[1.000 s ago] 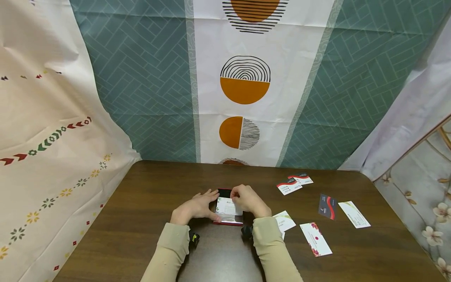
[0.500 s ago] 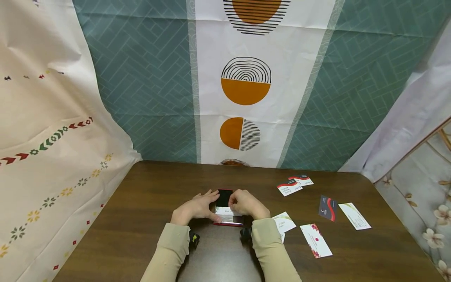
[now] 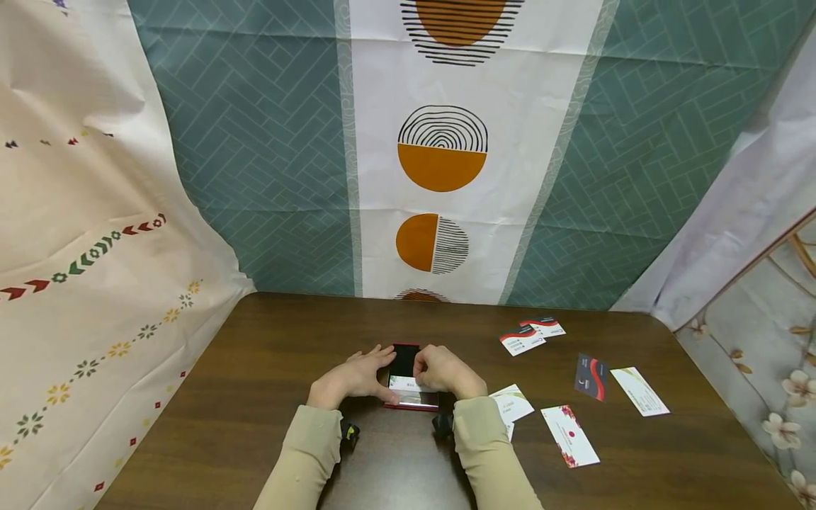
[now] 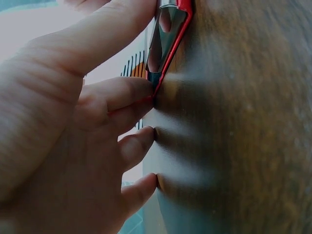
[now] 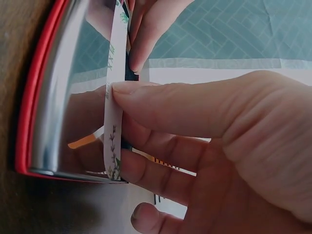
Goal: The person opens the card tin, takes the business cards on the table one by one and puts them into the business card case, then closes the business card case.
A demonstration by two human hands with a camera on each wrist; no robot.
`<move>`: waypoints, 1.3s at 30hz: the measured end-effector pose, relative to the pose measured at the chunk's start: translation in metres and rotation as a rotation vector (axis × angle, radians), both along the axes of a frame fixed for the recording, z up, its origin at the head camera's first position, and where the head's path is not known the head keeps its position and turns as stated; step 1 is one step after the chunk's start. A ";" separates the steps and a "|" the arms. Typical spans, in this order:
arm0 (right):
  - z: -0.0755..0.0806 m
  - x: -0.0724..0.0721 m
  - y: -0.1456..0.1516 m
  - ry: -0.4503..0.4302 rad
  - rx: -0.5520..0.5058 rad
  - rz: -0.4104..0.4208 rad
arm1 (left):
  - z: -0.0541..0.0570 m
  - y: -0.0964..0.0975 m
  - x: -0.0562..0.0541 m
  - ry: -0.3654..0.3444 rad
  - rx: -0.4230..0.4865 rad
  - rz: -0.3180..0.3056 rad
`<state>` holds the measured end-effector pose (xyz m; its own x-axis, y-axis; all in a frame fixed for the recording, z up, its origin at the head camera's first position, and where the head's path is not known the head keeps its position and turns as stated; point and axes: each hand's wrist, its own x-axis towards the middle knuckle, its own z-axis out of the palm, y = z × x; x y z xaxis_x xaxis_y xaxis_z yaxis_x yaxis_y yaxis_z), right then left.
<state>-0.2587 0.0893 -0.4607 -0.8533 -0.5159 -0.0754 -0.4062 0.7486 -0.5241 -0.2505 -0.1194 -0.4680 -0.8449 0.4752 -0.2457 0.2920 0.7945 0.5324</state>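
In the head view, a flat rectangular case with a red rim and black lining [image 3: 403, 360] is seen lying open on a dark brown wooden table [image 3: 210, 425], between the two hands. A white paper card with green leaf print [image 3: 403, 384] is located at the case, with a narrow strip showing past the edge of a shiny silver metal panel [image 3: 421, 399]. The case is braced at its left side by the left hand [image 3: 353, 375], with thumb and fingers spread wide. The card is held by the right hand [image 3: 449, 372], fingers drawn in narrow. To the right, two overlapping white cards with red bands [image 3: 523, 341], a dark grey card with a red stripe [image 3: 591, 377] and a white card with red flowers [image 3: 570, 435] are laid out on the table. In the left wrist view, the red rim is met by the left forefinger, and two other fingertips are rested on the tabletop. In the right wrist view, the card is pinched, with the thumb pressed to its printed face and fingers behind; the fingers are mirrored in the panel.
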 end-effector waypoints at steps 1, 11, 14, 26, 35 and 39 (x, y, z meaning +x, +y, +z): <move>0.000 0.000 0.000 0.000 -0.005 0.001 | 0.000 0.000 0.000 0.000 -0.002 -0.002; 0.000 0.001 -0.002 0.009 0.003 -0.007 | 0.001 0.000 0.001 0.003 -0.002 -0.004; 0.000 0.002 -0.003 -0.003 0.007 -0.014 | 0.000 0.000 0.001 0.003 -0.005 -0.004; 0.000 0.003 -0.006 -0.030 0.038 -0.041 | -0.002 -0.001 0.000 0.003 -0.001 0.006; 0.000 0.005 -0.006 -0.018 0.034 -0.033 | -0.002 -0.002 0.001 -0.001 -0.005 0.016; 0.004 0.005 -0.002 0.028 0.005 -0.034 | -0.001 0.000 0.000 0.005 -0.010 0.006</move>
